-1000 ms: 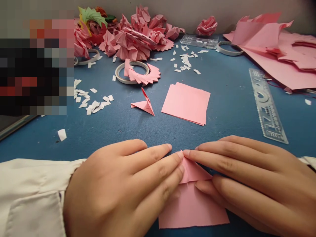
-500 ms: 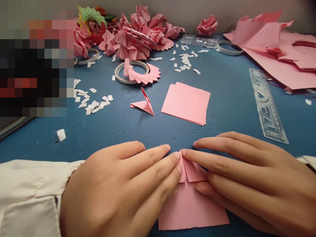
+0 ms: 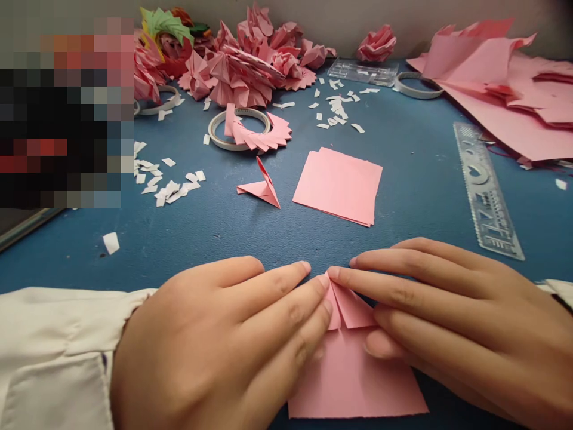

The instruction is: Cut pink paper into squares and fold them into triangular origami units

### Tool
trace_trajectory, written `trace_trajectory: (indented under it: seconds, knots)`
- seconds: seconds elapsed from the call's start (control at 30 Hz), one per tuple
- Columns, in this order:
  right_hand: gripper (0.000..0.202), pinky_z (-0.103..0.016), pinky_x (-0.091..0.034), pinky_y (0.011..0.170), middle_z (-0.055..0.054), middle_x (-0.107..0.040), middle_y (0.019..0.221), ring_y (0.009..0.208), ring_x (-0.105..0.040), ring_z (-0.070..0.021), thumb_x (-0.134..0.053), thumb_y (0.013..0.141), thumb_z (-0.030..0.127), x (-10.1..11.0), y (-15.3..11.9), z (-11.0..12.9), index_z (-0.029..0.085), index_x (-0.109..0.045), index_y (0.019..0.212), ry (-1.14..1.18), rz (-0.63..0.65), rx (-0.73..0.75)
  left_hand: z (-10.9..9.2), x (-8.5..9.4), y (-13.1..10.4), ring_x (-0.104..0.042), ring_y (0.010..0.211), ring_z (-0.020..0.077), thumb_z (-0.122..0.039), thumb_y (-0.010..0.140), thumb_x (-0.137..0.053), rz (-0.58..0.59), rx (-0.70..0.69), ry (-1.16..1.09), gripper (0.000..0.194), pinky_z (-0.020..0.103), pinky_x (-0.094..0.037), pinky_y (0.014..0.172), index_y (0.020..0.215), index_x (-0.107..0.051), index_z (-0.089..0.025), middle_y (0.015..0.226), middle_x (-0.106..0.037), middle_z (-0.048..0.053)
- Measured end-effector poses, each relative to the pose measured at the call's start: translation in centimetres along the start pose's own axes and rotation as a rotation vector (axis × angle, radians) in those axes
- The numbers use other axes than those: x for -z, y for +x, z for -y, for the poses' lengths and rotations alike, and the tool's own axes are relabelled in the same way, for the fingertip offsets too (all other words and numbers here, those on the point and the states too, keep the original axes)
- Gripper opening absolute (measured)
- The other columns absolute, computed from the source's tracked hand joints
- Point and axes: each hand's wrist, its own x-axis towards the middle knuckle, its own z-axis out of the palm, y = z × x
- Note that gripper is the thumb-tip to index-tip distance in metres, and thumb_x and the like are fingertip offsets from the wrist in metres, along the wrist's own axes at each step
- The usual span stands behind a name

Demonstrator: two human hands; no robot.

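A sheet of pink paper (image 3: pixel 353 382) lies in front of me, its two top corners folded down to a point at the centre. My left hand (image 3: pixel 233 334) holds the paper's left side, fingertips pressed on the left flap; its thumb is mostly hidden. On the right flap, my right hand (image 3: pixel 447 316) grips the fold with its index fingertip at the peak and its thumb low by the flap's edge. Beyond my hands lie a folded pink paper piece (image 3: pixel 262 188) and a stack of pink paper squares (image 3: pixel 338 186).
A ring of joined pink pieces (image 3: pixel 262 138) leans on a tape roll (image 3: pixel 217 138). Pink paper flowers (image 3: pixel 246 71) are heaped at the back. A clear ruler (image 3: pixel 487 194) and large pink sheets (image 3: pixel 483 89) lie right. White paper scraps (image 3: pixel 172 191) are scattered on the blue table (image 3: pixel 215 230).
My right thumb has shifted slightly right across the paper, and the right flap's inner edge has swung a little. My left hand stays almost in place.
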Motion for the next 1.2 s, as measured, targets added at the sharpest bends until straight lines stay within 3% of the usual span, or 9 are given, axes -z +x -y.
trace_trajectory:
  seconds: [0.17, 0.3, 0.47, 0.57, 0.8, 1.03, 1.2]
  knots:
    - [0.009, -0.039, -0.049, 0.098, -0.004, -0.072, 0.132, 0.120, -0.061, -0.0211, -0.053, 0.108, 0.014, 0.0, 0.1, -0.3, 0.017, -0.061, 0.110, 0.043, 0.032, -0.011, -0.1, 0.4, 0.0, -0.071, 0.120, 0.0194, -0.009, 0.113, -0.038, 0.003, -0.015, -0.001, 0.033, 0.040, -0.052, 0.088, 0.114, -0.071, -0.008, 0.121, -0.080, 0.007]
    - [0.012, -0.038, -0.050, 0.096, -0.005, -0.074, 0.125, 0.115, -0.061, -0.0199, -0.053, 0.109, 0.016, 0.1, 0.4, -0.3, 0.015, -0.060, 0.118, 0.039, 0.024, -0.031, -0.3, 0.2, 0.0, -0.070, 0.119, 0.0195, -0.009, 0.113, -0.036, -0.021, -0.006, 0.007, 0.035, 0.040, -0.050, 0.089, 0.113, -0.071, -0.009, 0.121, -0.081, 0.006]
    - [0.030, -0.040, -0.050, 0.091, -0.008, -0.075, 0.117, 0.110, -0.064, -0.0202, -0.034, 0.110, 0.011, -0.1, 0.2, -0.3, 0.015, -0.061, 0.123, 0.019, -0.008, -0.009, -0.3, 0.0, -0.2, -0.068, 0.121, 0.0199, -0.010, 0.114, -0.033, -0.002, 0.011, 0.012, 0.036, 0.041, -0.049, 0.089, 0.117, -0.068, -0.011, 0.123, -0.080, 0.004]
    - [0.030, -0.040, -0.050, 0.092, -0.008, -0.075, 0.118, 0.110, -0.065, -0.0209, -0.034, 0.110, 0.011, -0.2, 0.0, -0.2, 0.015, -0.060, 0.124, 0.031, -0.003, -0.017, -0.4, 0.0, -0.1, -0.068, 0.121, 0.0197, -0.010, 0.115, -0.031, 0.013, 0.006, 0.017, 0.037, 0.041, -0.048, 0.089, 0.117, -0.067, -0.011, 0.123, -0.080, 0.004]
    - [0.033, -0.033, -0.040, 0.113, 0.000, -0.073, 0.137, 0.133, -0.055, -0.0157, -0.030, 0.113, 0.013, -0.6, -0.2, 0.0, 0.018, -0.062, 0.119, -0.018, -0.032, -0.038, -0.2, 0.2, -0.1, -0.068, 0.117, 0.0214, -0.008, 0.113, -0.031, 0.020, -0.029, 0.038, 0.037, 0.041, -0.048, 0.088, 0.113, -0.068, -0.011, 0.117, -0.081, 0.006]
    - [0.031, -0.033, -0.046, 0.109, -0.002, -0.077, 0.127, 0.127, -0.061, -0.0167, -0.032, 0.113, 0.015, -0.6, -0.2, 0.1, 0.020, -0.062, 0.116, -0.049, -0.042, -0.051, 0.3, 1.9, 0.6, -0.067, 0.122, 0.0201, -0.009, 0.114, -0.029, 0.191, -0.094, 0.045, 0.040, 0.039, -0.051, 0.089, 0.122, -0.068, -0.009, 0.129, -0.078, 0.004]
    - [0.033, -0.037, -0.050, 0.106, -0.004, -0.078, 0.126, 0.129, -0.063, -0.0188, -0.030, 0.112, 0.014, -0.6, -0.2, -0.1, 0.019, -0.062, 0.118, -0.037, -0.023, -0.042, 0.2, 2.4, 0.8, -0.066, 0.119, 0.0194, -0.008, 0.114, -0.025, 0.229, -0.109, 0.083, 0.045, 0.038, -0.049, 0.087, 0.123, -0.069, -0.009, 0.129, -0.078, 0.002]
